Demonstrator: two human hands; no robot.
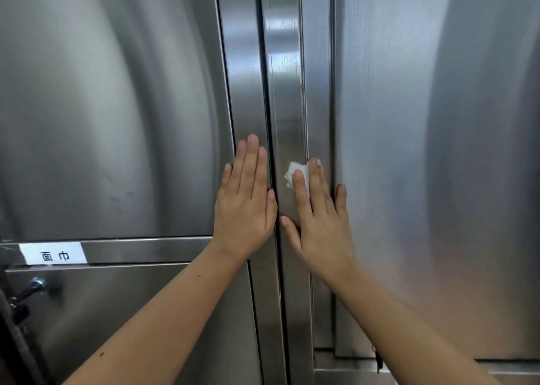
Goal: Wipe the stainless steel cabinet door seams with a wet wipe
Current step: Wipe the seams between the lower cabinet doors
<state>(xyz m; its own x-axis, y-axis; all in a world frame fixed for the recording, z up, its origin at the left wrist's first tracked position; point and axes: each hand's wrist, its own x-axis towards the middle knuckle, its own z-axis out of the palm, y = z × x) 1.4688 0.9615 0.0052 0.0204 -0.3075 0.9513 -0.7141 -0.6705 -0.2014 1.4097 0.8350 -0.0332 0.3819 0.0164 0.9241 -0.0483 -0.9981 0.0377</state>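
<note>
My left grip (245, 200) lies open and flat on the cabinet door (117, 121); my right grip (318, 218), fingers straight, presses the wet wipe (295, 169) onto a seam (305, 121).

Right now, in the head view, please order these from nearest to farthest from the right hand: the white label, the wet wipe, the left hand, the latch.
1. wet wipe, pressed under the fingers of the right hand.
2. left hand, just to the left, across the centre seam.
3. white label, far left on the rail.
4. latch, lower left corner, below the label.
</note>
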